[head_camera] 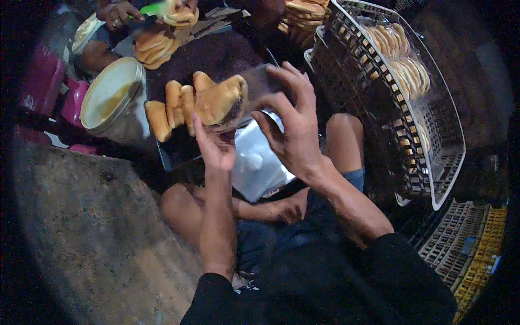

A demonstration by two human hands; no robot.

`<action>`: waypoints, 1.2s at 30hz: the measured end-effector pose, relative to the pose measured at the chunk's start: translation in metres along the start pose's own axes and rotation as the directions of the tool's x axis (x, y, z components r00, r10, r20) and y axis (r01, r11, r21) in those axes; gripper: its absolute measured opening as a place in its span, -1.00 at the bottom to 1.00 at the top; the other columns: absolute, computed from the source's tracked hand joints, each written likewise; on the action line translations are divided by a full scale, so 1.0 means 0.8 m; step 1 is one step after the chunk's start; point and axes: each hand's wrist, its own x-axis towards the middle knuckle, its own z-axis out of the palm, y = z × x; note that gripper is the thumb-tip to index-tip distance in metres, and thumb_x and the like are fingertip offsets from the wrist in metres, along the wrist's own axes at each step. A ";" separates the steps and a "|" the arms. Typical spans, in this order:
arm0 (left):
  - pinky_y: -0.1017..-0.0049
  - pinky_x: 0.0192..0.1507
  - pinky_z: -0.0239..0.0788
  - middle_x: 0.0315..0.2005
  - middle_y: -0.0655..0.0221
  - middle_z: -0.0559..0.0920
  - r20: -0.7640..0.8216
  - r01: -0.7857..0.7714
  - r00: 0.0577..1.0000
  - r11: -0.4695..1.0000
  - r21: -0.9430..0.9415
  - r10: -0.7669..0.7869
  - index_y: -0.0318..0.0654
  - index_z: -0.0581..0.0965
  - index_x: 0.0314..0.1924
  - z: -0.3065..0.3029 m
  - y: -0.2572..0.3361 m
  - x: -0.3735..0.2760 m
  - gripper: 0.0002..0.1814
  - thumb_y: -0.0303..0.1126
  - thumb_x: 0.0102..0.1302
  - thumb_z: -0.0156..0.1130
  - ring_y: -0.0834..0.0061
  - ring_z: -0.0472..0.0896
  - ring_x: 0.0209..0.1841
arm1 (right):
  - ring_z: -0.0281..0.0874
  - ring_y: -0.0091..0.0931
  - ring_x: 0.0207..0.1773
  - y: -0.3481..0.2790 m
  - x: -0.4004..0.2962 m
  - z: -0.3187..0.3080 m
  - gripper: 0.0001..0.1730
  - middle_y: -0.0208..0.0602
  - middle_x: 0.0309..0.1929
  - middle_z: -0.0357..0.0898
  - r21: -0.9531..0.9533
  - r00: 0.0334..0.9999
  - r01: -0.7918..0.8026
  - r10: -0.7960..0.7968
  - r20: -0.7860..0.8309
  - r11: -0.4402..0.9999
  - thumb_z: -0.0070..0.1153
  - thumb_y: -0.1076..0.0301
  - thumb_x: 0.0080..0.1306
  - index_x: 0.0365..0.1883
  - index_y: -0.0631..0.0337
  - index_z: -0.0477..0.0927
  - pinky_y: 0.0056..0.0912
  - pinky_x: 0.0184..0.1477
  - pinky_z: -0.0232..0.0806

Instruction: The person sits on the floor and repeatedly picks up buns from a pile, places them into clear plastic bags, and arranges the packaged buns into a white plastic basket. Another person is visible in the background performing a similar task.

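Observation:
A golden bread bun (221, 101) lies partly inside a clear plastic bag (254, 87) in front of me. My left hand (215, 144) supports the bun from below and at its near side, its fingers mostly hidden beneath. My right hand (294, 122) has its fingers curled at the bag's right end, on the thin film. Just left of the held bun, several more buns (174, 103) rest close together on a dark tray (219, 50). Below my hands, a stack of clear plastic bags (254, 178) lies near my legs, with a small round whitish thing (254, 161) on it.
A plastic bucket (111, 97) with yellowish residue stands at left. Beyond it, another person's hand (118, 16) is near a green-handled tool (156, 8) and stacked buns (156, 48). Bagged buns (408, 77) fill part of a plastic crate (440, 162) at right. A yellow crate (481, 252) sits lower right.

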 end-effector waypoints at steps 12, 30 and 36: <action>0.45 -0.48 0.37 -0.70 0.23 0.58 0.053 -0.065 0.997 -0.207 0.976 -0.064 -0.37 0.62 -0.37 0.009 -0.025 -0.012 -0.42 0.09 0.36 0.00 0.44 0.60 -0.56 | 0.58 -0.06 -0.18 0.038 0.079 -0.227 -0.35 0.00 -0.31 0.60 -0.458 0.880 -0.325 0.442 0.174 0.828 0.29 0.27 0.01 0.07 0.16 0.33 -0.02 -0.21 0.41; 0.25 -0.49 0.32 -0.71 0.07 0.50 0.394 -0.353 0.909 -0.255 0.900 0.133 -0.25 0.54 -0.59 0.007 -0.082 -0.024 -0.59 -0.05 0.19 0.30 0.07 0.50 -0.62 | 0.53 -0.04 -0.20 0.081 0.024 -0.041 -0.67 0.00 -0.35 0.57 -0.049 0.614 -0.101 0.101 0.783 0.994 0.21 0.22 0.15 -0.21 0.24 0.51 -0.07 -0.15 0.38; 0.43 -0.57 0.35 -0.74 0.37 0.50 -0.360 0.186 0.928 0.956 0.227 -0.096 -0.32 0.55 -0.50 0.031 -0.048 -0.010 -0.26 0.35 0.24 0.02 0.45 0.49 -0.68 | 0.58 -0.50 -0.51 0.058 -0.012 -0.020 -0.83 -0.23 -0.37 0.54 0.651 0.781 -0.588 0.546 0.303 0.480 0.10 0.49 0.30 -0.20 0.35 0.42 -0.48 -0.49 0.48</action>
